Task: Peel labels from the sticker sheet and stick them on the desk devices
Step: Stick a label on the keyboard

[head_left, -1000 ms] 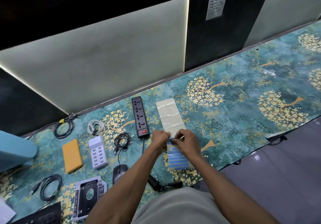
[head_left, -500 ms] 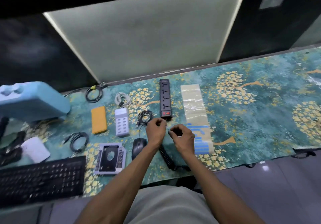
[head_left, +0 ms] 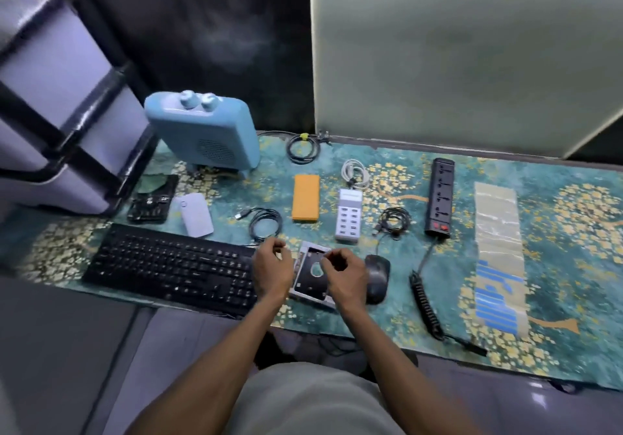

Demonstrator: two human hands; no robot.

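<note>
Hands over the drive caddy (head_left: 312, 274), partly hiding it: left hand (head_left: 272, 270) and right hand (head_left: 344, 271) curled, fingertips pinched; any label held too small to tell. Sticker sheet (head_left: 499, 256) lies well right of caddy.

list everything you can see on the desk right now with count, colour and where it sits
long sticker sheet: 1, clear backing, blue labels at near end, far right
black power strip: 1, red switches, left of sheet
black coiled cord: 1, near edge
black computer mouse: 1, beside right hand
grey multi-port charger: 1, centre
orange flat case: 1, left of charger
silver drive caddy: 1, under the hands
black keyboard: 1, near left
white flat device: 1, behind keyboard
light blue heater-like box: 1, back left
coiled cables: 4, three black, one white, mid and back
left hand: over caddy
right hand: over caddy, fingertips pinched
</note>
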